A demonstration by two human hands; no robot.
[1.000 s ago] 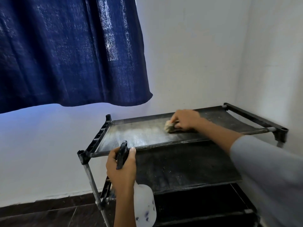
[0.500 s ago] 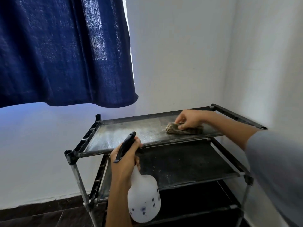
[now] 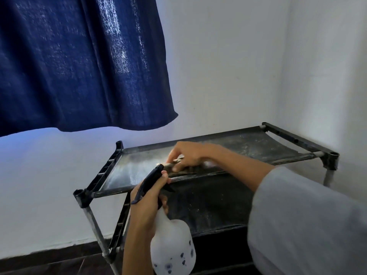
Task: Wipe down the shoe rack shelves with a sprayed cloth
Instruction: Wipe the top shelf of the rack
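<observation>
A black shoe rack (image 3: 297, 140) with dusty fabric shelves stands in the corner. On the front middle of its top shelf (image 3: 135, 167) lies a brownish cloth (image 3: 179, 169), and my right hand (image 3: 188, 155) grips it with fingers curled over it. My left hand (image 3: 148, 197) grips the black trigger head of a white spray bottle (image 3: 172, 247), held in front of the rack below the top shelf edge. The left part of the top shelf looks wet and shiny. The second shelf (image 3: 210, 205) below is speckled with dust.
A dark blue curtain (image 3: 79, 66) hangs above the rack's left side. White walls close in behind and to the right. A dark floor strip (image 3: 49, 261) runs along the wall base at lower left. My grey sleeve (image 3: 307, 225) fills the lower right.
My right hand has dragged the cloth leftward and toward the front edge of the top shelf. The left hand with the bottle stays in front of the rack.
</observation>
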